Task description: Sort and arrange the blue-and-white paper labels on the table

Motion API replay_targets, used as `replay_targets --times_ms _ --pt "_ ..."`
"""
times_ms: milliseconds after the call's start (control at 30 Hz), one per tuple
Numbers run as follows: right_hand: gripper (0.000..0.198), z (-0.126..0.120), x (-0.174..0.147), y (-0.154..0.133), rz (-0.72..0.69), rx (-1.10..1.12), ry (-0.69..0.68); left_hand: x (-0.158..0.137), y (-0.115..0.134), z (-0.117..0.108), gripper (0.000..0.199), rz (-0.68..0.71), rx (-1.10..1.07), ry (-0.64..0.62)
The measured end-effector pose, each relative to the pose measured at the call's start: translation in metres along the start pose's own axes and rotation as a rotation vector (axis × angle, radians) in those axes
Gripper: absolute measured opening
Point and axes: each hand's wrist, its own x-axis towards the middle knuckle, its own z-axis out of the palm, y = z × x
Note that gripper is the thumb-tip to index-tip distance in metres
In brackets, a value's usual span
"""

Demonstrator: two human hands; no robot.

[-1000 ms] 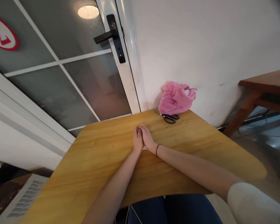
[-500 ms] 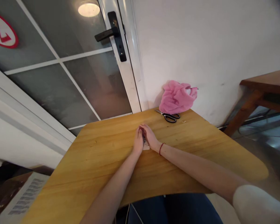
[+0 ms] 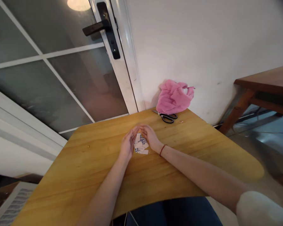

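Note:
Several small white paper pieces (image 3: 141,145) with dark blue markings lie in a loose, overlapping pile on the wooden table (image 3: 103,175). My left hand (image 3: 129,142) curves along the pile's left side, its fingers stretched forward. On the other side my right hand (image 3: 151,136), with a red string bracelet (image 3: 163,150) at the wrist, is cupped beside the pieces. The fingertips of both hands meet or nearly meet beyond the pile. Neither hand grips anything. The markings are too small to read.
Black-handled scissors (image 3: 168,118) lie at the table's back edge, partly under a bunched pink cloth (image 3: 174,97). A glass door (image 3: 80,84) with a black handle (image 3: 108,29) stands behind. Another wooden table (image 3: 266,82) is at the right. A printed sheet (image 3: 14,204) shows at lower left.
My hands were closed together over the pieces. Now they have spread apart, the left hand moving left, and the pile shows between them. The view has shifted slightly to the right.

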Motion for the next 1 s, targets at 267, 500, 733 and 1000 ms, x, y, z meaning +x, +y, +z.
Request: replay_targets --times_ms 267,500,733,1000 --pt "0.023 -0.008 -0.008 -0.022 -0.558 -0.621 -0.160 0.001 0.019 -0.011 0.037 -0.182 -0.330 -0.145" --pt "0.028 -0.011 -0.006 -0.022 -0.809 -0.963 -0.189 -0.014 0.025 0.000 0.042 -0.283 -0.526 -0.282" --pt "0.021 -0.013 -0.008 -0.026 -0.854 -0.966 -0.153 -0.019 0.026 0.005 0.042 -0.317 -0.580 -0.268" --pt "0.012 -0.013 -0.009 -0.028 -0.874 -0.998 -0.062 -0.018 0.025 0.004 0.044 -0.315 -0.573 -0.279"
